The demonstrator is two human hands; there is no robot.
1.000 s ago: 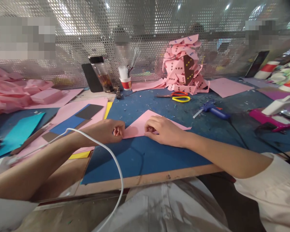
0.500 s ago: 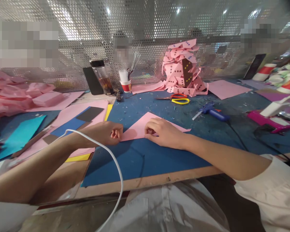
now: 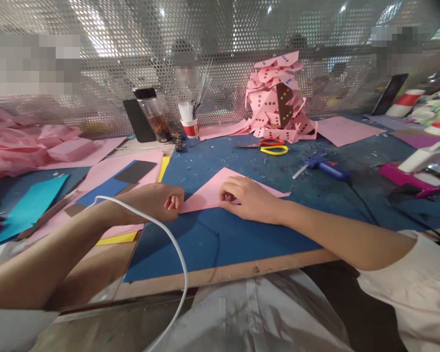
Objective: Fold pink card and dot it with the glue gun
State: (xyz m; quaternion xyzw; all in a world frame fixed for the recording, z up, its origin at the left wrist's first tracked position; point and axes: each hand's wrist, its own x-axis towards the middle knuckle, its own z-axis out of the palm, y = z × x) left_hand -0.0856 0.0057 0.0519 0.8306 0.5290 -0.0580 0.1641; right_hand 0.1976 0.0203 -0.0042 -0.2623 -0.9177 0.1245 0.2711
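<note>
A pink sheet of paper (image 3: 202,194), folded to a triangle, lies on the blue mat (image 3: 190,244) with its peak pointing away from me. At its left corner is my left hand (image 3: 165,201), fingers curled and closed on the paper. My right hand (image 3: 247,198) covers the middle of the near edge, with thumb and fingers pinched together on the sheet. Its palm hides part of the paper. A white cable (image 3: 168,234) passes over my left forearm.
Scissors (image 3: 274,146) and a blue glue gun (image 3: 324,166) lie beyond my hands. A dotted pink paper stack (image 3: 271,105) stands behind them. Left are colored sheets (image 3: 40,200), a bottle (image 3: 156,120) and a cup (image 3: 189,128). A magenta stand (image 3: 412,181) is at right.
Both hands stay on the folded pink paper, almost unmoved. The view has shifted very slightly.
</note>
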